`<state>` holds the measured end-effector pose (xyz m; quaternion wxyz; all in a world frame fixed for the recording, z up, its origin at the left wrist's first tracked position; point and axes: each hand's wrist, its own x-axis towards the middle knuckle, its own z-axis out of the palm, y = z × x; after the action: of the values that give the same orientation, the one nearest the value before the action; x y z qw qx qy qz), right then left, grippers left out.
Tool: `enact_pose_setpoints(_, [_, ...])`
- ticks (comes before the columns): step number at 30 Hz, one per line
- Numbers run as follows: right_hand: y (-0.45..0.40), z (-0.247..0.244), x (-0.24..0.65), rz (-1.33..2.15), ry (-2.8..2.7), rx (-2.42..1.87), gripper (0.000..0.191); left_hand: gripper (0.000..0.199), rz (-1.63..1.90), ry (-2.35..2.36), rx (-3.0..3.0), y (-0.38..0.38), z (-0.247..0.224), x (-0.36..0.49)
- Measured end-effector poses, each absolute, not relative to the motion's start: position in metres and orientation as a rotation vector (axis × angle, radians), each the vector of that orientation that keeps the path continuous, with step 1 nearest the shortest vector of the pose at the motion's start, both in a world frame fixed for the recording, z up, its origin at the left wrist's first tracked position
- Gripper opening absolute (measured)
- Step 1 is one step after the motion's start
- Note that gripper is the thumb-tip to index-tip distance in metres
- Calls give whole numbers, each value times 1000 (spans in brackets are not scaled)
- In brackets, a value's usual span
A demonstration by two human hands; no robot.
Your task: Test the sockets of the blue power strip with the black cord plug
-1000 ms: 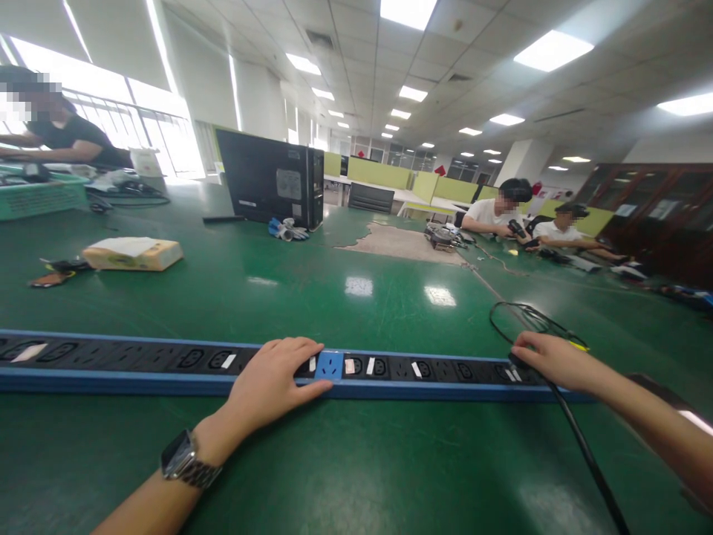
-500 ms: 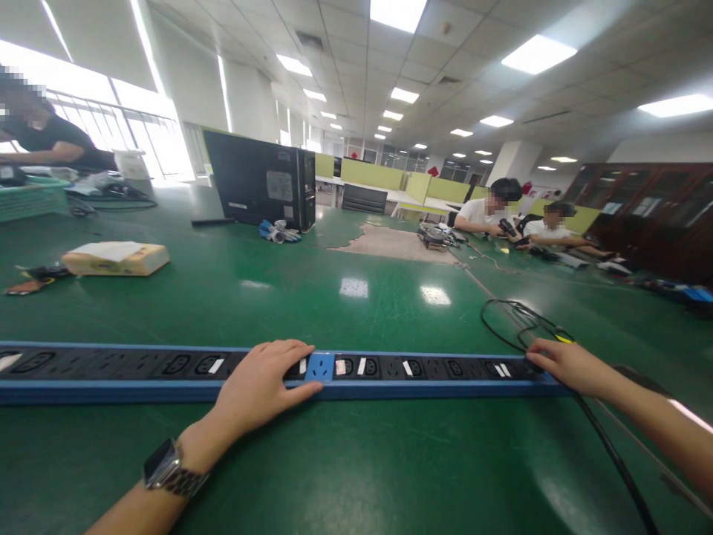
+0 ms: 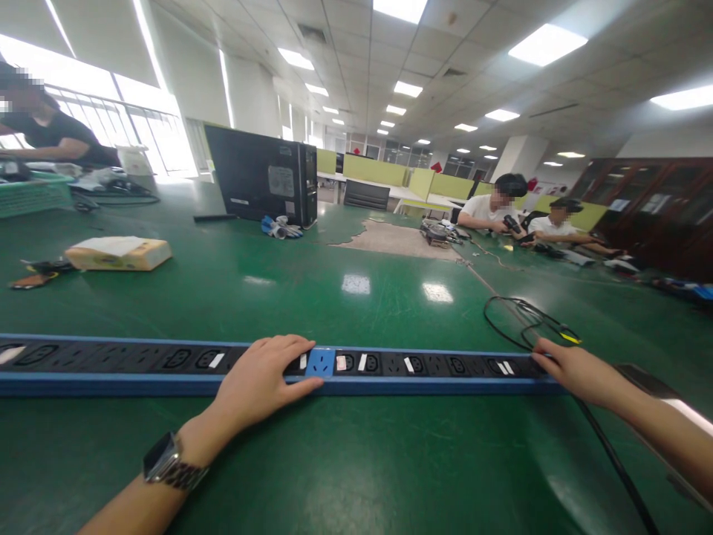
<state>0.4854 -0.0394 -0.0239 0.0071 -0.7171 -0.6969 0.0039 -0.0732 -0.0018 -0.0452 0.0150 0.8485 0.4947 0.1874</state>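
Observation:
A long blue power strip [image 3: 412, 386] with black sockets and one blue socket lies lengthwise across the green table in the head view. White labels are stuck beside several sockets. My left hand [image 3: 261, 377] spans the strip left of the blue socket, fingers over the far edge and thumb along the near side, gripping it. At the strip's right end is my right hand [image 3: 579, 374], its fingers bent and closed on the end; what the fingertips press is partly hidden. A black cable [image 3: 616, 464] runs from beneath this hand toward the lower right.
Coiled black cable [image 3: 493, 319] lies behind my right hand. Farther back stand a black computer case [image 3: 256, 178], gloves [image 3: 281, 227] and a tissue pack [image 3: 119, 256]. A green basket [image 3: 33, 197] is at far left. Co-workers sit at the left and right.
The view has shifted slightly. My right hand has moved a little to the right at the strip's end; my left hand keeps its grip.

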Motion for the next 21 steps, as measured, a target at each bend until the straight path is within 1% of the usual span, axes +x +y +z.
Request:
enact_pose_setpoints(4, [-31,-16,484,140,-2227,-2173,27,63,579,1542,2635,-3,-45,-74])
enact_pose_setpoints(9, [-25,-11,484,194,-2244,-2175,26,62,581,1538,2641,-1,-46,-74])
enact_pose_setpoints(17, [-31,-18,487,194,-2155,-2317,29,63,569,1542,2642,-2,-45,-73])
enact_pose_setpoints(21, [-33,-22,487,114,-2149,-2397,30,63,588,1533,2643,-2,-45,-72])
